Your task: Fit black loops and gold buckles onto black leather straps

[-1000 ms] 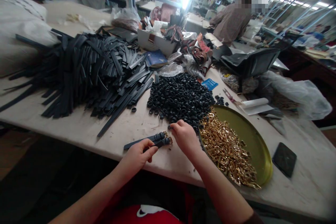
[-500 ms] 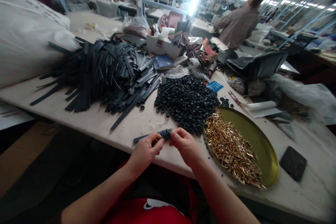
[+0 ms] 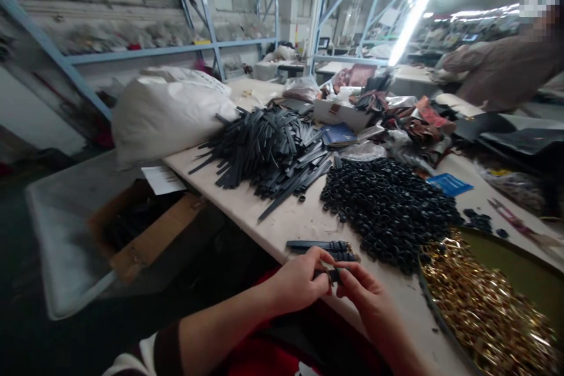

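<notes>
- While the head view shows both hands close together near the table (image 3: 304, 220) edge, the left hand (image 3: 304, 282) is closed, pinching a dark strap (image 3: 335, 275) between thumb and fingers.
- The right hand (image 3: 365, 291), just beside it, has its fingertips closed on the same strap; what exactly they press there, I cannot tell.
- Since little of the strap sits in those fingertips, a loose pinch could let it slip over the edge.
- Other straps (image 3: 311, 244) lie just beyond the left hand; an outward nudge from the knuckles could scatter them.
- Beyond the right hand spread black loops (image 3: 388, 211); right of it, a tray (image 3: 515, 255) holds gold buckles (image 3: 484, 299). A sideways sweep of the right forearm could jolt the rim and spill some.
</notes>
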The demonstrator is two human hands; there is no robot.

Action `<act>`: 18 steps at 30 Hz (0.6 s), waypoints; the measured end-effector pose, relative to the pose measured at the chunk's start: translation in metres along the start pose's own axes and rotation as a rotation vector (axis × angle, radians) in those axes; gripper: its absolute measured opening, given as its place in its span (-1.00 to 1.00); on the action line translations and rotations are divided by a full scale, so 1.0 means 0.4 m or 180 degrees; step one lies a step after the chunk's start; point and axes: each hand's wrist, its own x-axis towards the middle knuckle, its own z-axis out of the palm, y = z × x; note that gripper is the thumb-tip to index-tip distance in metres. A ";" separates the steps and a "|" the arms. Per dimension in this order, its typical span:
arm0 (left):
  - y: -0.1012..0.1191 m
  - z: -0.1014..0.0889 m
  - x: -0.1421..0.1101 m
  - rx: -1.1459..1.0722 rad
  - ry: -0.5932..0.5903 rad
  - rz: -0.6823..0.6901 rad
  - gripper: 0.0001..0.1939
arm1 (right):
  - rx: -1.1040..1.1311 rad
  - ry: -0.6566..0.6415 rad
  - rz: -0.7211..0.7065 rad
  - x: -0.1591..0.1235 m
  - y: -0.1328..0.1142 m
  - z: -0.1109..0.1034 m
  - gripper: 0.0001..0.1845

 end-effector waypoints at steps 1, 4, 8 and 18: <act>-0.003 0.000 -0.004 0.0060 0.0113 -0.0024 -0.72 | -0.0088 0.0007 -0.0012 -0.002 0.003 0.002 -0.61; -0.013 -0.003 -0.010 0.0157 0.0303 -0.0120 -0.75 | -0.0114 0.0010 0.0015 -0.011 -0.002 0.003 -0.57; -0.021 -0.005 -0.004 -0.0019 0.0239 -0.0217 -0.77 | 0.0489 -0.0026 0.0180 -0.026 -0.021 0.011 -0.56; -0.029 -0.001 0.051 0.0449 0.0210 -0.0325 -0.75 | 0.1212 -0.0533 0.0930 0.020 0.001 0.009 -0.64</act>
